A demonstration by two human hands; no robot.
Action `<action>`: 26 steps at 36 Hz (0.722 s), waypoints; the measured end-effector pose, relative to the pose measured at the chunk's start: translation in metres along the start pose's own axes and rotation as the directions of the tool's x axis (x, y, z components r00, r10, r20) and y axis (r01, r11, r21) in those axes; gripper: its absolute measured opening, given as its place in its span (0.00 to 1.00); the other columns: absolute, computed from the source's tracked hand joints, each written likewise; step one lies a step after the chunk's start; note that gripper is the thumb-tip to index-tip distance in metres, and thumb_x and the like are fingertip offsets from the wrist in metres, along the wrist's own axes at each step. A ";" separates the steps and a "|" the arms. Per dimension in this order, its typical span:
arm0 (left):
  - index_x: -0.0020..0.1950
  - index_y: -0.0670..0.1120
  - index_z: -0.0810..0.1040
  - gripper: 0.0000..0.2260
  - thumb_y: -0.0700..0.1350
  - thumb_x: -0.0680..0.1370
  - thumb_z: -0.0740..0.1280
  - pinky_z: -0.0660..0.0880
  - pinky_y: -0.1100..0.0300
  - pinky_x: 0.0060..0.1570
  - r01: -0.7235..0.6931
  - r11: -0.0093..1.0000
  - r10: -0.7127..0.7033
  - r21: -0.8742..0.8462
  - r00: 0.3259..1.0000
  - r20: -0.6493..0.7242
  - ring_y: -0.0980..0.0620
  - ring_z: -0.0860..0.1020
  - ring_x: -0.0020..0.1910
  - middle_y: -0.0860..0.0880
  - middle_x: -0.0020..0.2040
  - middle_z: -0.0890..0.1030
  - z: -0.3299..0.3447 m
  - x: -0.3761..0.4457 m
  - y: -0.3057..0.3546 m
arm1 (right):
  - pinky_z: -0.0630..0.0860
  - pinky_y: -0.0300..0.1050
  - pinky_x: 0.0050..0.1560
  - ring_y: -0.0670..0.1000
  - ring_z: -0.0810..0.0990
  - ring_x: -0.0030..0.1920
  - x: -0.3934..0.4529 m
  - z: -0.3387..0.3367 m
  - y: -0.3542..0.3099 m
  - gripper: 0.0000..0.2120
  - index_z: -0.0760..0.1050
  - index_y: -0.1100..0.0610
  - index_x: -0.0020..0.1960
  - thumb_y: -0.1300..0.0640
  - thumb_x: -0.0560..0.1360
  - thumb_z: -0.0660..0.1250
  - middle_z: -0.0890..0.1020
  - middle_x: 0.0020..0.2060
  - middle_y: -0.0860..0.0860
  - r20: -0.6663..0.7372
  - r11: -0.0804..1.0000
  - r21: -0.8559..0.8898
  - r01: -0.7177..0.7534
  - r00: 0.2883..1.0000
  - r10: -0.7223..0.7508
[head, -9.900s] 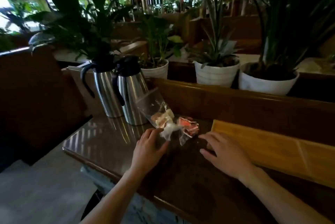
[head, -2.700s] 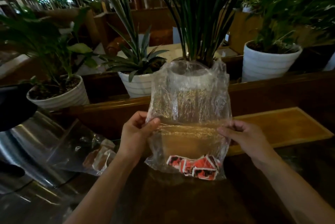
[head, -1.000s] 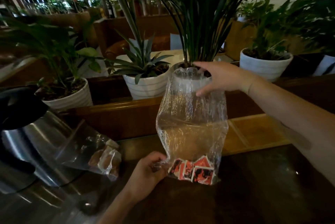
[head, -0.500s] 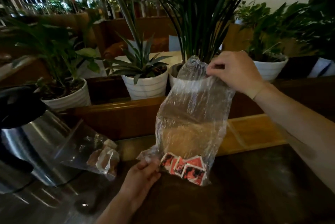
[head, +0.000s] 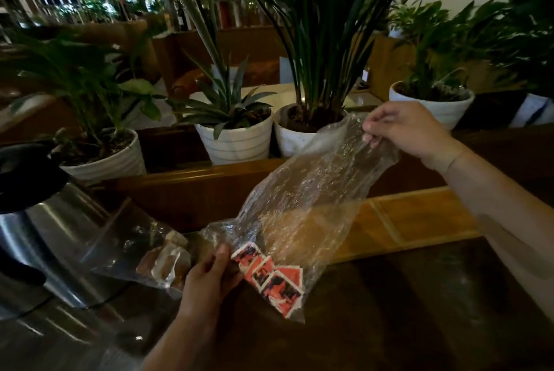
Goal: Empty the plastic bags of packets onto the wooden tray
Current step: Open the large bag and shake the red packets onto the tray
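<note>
The right hand (head: 404, 130) pinches the clear plastic bag (head: 305, 199) at its mouth, tilted above the wooden tray (head: 413, 217). The left hand (head: 209, 280) clamps its bottom corner beside red-and-black packets (head: 269, 277), whose print is unreadable. A second bag (head: 144, 247) lies on the desk (head: 389, 310).
</note>
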State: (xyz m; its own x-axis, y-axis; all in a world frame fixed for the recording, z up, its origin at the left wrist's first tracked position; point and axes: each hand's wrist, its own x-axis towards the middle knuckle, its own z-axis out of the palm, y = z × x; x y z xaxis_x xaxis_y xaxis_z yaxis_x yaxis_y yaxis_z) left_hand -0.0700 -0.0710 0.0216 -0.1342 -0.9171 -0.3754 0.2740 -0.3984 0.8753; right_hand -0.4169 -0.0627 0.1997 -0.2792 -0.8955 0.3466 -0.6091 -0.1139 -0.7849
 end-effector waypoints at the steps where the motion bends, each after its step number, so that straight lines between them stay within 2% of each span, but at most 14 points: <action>1: 0.53 0.40 0.81 0.09 0.43 0.76 0.68 0.83 0.58 0.38 0.010 1.000 -0.010 0.001 0.999 0.035 0.50 0.85 0.37 0.45 0.39 0.86 -0.001 -0.003 0.001 | 0.77 0.32 0.33 0.44 0.82 0.30 -0.001 0.001 0.005 0.03 0.80 0.60 0.42 0.63 0.75 0.69 0.84 0.33 0.55 -0.006 0.999 0.025 -0.024 1.000 0.024; 4: 0.56 0.36 0.78 0.16 0.35 0.68 0.72 0.82 0.50 0.47 0.032 0.997 -0.038 0.064 0.995 0.096 0.43 0.84 0.43 0.38 0.46 0.84 -0.004 -0.011 -0.002 | 0.78 0.34 0.32 0.44 0.82 0.30 -0.004 0.004 0.022 0.03 0.81 0.60 0.44 0.62 0.75 0.69 0.85 0.30 0.50 -0.014 0.995 0.066 -0.077 0.997 0.078; 6: 0.57 0.36 0.76 0.19 0.30 0.67 0.72 0.77 0.43 0.57 0.000 0.995 -0.006 0.104 0.998 0.058 0.39 0.80 0.47 0.36 0.49 0.80 -0.003 -0.014 -0.006 | 0.79 0.36 0.34 0.44 0.83 0.32 -0.006 0.006 0.030 0.03 0.81 0.57 0.43 0.60 0.75 0.69 0.86 0.31 0.48 -0.002 0.994 0.063 -0.090 0.996 0.090; 7: 0.55 0.37 0.77 0.17 0.29 0.68 0.72 0.75 0.42 0.58 -0.021 0.993 0.017 0.119 0.999 0.033 0.40 0.79 0.46 0.37 0.47 0.80 -0.003 -0.015 -0.008 | 0.79 0.37 0.35 0.45 0.83 0.32 -0.006 0.007 0.033 0.03 0.81 0.56 0.43 0.59 0.75 0.69 0.86 0.32 0.48 0.003 0.994 0.069 -0.089 0.996 0.089; 10: 0.48 0.40 0.78 0.08 0.29 0.74 0.69 0.77 0.44 0.53 -0.080 0.982 0.089 0.168 0.995 -0.047 0.41 0.80 0.43 0.37 0.45 0.81 0.000 -0.013 -0.013 | 0.79 0.41 0.36 0.46 0.83 0.33 -0.007 0.008 0.039 0.03 0.81 0.54 0.43 0.59 0.75 0.70 0.86 0.34 0.49 0.012 0.991 0.106 -0.085 0.996 0.084; 13: 0.48 0.42 0.79 0.05 0.33 0.76 0.69 0.81 0.50 0.46 -0.146 0.952 0.173 0.270 0.982 -0.078 0.42 0.82 0.44 0.38 0.47 0.83 0.000 -0.007 -0.018 | 0.79 0.44 0.39 0.46 0.83 0.33 -0.007 0.008 0.043 0.03 0.82 0.55 0.43 0.59 0.75 0.70 0.86 0.34 0.50 0.020 0.989 0.123 -0.079 0.997 0.077; 17: 0.47 0.48 0.80 0.06 0.37 0.75 0.71 0.79 0.61 0.38 -0.199 0.924 0.246 0.327 0.963 -0.111 0.51 0.84 0.42 0.47 0.45 0.84 -0.005 0.000 -0.016 | 0.79 0.41 0.39 0.46 0.83 0.33 -0.009 0.006 0.048 0.02 0.82 0.56 0.45 0.60 0.75 0.70 0.87 0.35 0.51 0.026 0.985 0.147 -0.095 0.995 0.092; 22: 0.45 0.45 0.82 0.01 0.40 0.75 0.72 0.81 0.53 0.43 -0.225 0.932 0.271 0.285 0.953 -0.133 0.46 0.84 0.45 0.44 0.45 0.85 -0.015 0.005 -0.004 | 0.79 0.36 0.33 0.46 0.83 0.32 -0.013 0.002 0.060 0.03 0.82 0.57 0.45 0.61 0.74 0.70 0.86 0.33 0.50 0.038 0.974 0.177 -0.141 0.990 0.137; 25: 0.41 0.49 0.81 0.08 0.38 0.78 0.68 0.79 0.65 0.32 -0.346 0.891 0.391 0.294 0.914 -0.109 0.54 0.83 0.37 0.49 0.39 0.85 -0.015 0.005 0.014 | 0.79 0.36 0.32 0.46 0.83 0.32 -0.019 0.001 0.070 0.03 0.82 0.59 0.47 0.61 0.74 0.70 0.86 0.34 0.51 0.082 0.953 0.233 -0.194 0.980 0.179; 26: 0.42 0.50 0.81 0.08 0.39 0.78 0.68 0.78 0.65 0.32 -0.379 0.875 0.421 0.302 0.903 -0.087 0.55 0.83 0.38 0.50 0.40 0.85 -0.016 0.005 0.021 | 0.79 0.36 0.32 0.46 0.84 0.33 -0.021 0.001 0.073 0.04 0.82 0.59 0.48 0.61 0.74 0.70 0.87 0.35 0.52 0.096 0.945 0.248 -0.211 0.976 0.193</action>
State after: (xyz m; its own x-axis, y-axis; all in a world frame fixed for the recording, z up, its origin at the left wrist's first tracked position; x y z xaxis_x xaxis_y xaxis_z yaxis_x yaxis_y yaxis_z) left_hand -0.0500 -0.0844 0.0330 0.0772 -0.9970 0.0034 0.0031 0.0037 1.0000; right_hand -0.4548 -0.0529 0.1343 -0.3187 -0.9378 0.1377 -0.3328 -0.0253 -0.9426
